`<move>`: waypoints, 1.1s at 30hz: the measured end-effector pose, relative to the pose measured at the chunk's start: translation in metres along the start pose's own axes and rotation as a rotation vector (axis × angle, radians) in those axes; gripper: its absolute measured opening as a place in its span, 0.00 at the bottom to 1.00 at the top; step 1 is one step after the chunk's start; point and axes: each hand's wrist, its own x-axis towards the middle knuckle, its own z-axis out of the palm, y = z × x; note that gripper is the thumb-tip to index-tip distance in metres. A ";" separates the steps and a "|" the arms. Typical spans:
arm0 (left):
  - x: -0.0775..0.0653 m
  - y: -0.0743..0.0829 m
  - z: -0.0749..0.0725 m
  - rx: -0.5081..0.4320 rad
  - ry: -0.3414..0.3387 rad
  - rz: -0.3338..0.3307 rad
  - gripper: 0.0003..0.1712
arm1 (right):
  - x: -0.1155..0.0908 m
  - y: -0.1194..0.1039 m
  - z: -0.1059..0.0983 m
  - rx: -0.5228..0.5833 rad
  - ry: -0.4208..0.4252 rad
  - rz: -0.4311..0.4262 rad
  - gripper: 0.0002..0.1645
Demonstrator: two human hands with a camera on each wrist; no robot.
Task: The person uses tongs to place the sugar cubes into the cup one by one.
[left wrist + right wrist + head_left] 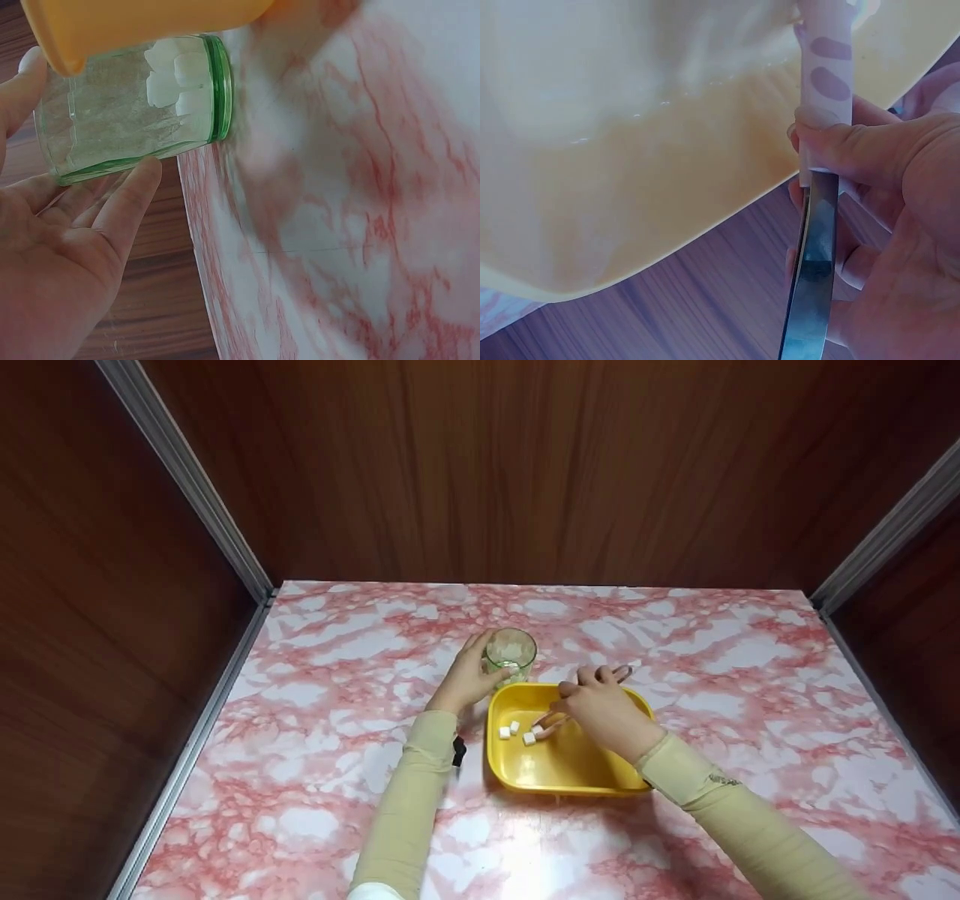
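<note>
My left hand (466, 679) holds a green-tinted clear glass (513, 649), thumb on one side and fingers on the other. White cubes (193, 69) lie at the bottom of the glass, which stands upright on the table behind a yellow tray (570, 790). Above the tray's right part, my right hand (606, 714) grips tongs (829, 71) with a metal bend and a pale arm marked with dark ovals. Their tips reach down to two white cubes (530, 739) in the tray; whether they pinch one is unclear. More white cubes (504, 733) lie to the left.
The table (337, 810) has a red and white marbled top. Brown wood-grain panels (487, 472) rise behind it and at both sides, with metal strips (191, 472) along the corners. A small black item (459, 751) shows beside the left wrist.
</note>
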 end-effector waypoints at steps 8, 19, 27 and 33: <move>0.000 -0.001 0.000 0.000 0.000 0.009 0.45 | -0.004 0.004 -0.002 0.026 -0.008 0.010 0.16; -0.001 0.000 -0.001 0.002 -0.003 0.006 0.45 | -0.008 0.010 -0.012 0.079 -0.051 0.074 0.18; -0.001 -0.002 0.000 0.010 -0.002 0.016 0.45 | -0.010 0.013 -0.018 0.075 -0.024 0.081 0.15; 0.000 -0.002 0.000 0.015 0.002 0.010 0.46 | -0.011 0.017 -0.023 0.060 -0.018 0.087 0.16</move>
